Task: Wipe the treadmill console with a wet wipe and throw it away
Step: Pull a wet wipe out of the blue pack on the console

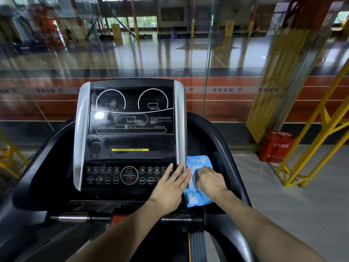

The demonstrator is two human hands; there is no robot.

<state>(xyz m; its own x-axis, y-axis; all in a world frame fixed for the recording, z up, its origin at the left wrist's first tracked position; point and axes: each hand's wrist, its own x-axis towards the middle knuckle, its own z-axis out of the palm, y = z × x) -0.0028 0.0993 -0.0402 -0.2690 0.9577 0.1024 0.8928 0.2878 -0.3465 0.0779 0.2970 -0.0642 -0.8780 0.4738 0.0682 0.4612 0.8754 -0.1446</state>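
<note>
While your left hand [171, 188] lies flat, fingers straight, steadying the wipe pack [197, 181] lower right of the console [130, 129], your right hand [210, 179] has a curled grip at its opening, likely pulling a wipe; none visible yet.

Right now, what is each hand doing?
Left hand: open, fingers straight, lying over the console's button panel.
Right hand: fingers curled at the wet wipe pack, pinching at its opening.
</note>
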